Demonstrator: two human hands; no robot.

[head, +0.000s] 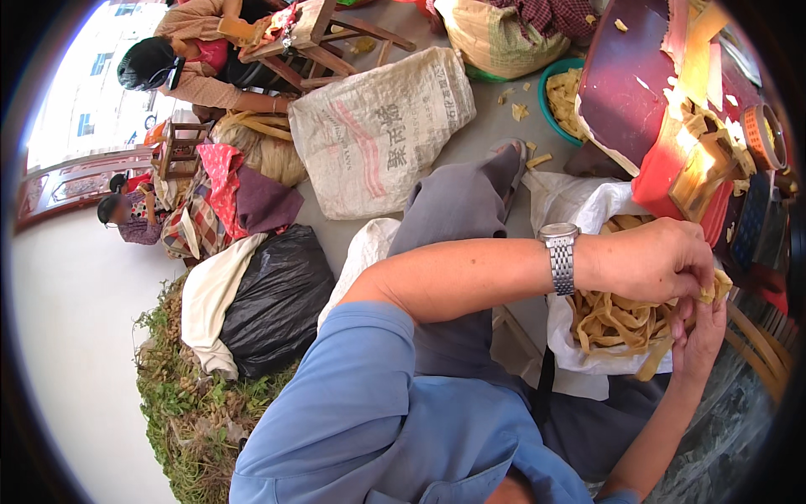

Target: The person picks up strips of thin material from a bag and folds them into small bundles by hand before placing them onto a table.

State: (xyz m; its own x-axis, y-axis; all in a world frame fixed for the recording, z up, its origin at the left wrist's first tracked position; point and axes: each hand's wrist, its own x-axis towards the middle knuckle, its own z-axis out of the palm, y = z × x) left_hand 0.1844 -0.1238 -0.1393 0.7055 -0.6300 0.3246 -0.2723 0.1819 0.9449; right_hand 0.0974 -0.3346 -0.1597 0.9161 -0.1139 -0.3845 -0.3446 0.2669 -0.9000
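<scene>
My left hand (655,261), with a metal-banded watch (560,232) on the wrist, reaches across to the right side of the view. Its fingers pinch a small folded piece of yellowish strip (715,286). My right hand (702,331) is just below, its fingertips on the same piece. Under both hands is an open white woven sack (560,337) full of long, flat, yellow-brown strips (620,324). One strip hangs over its rim below my left hand. The strips' material cannot be told.
A dark red table (620,63) bears a wooden block (699,170) and an orange tape roll (762,135). A teal basin (548,107) holds yellowish pieces. A woven sack (384,132) and a black plastic bag (277,302) lie on the floor. A co-worker (201,69) sits at a wooden stool (308,31).
</scene>
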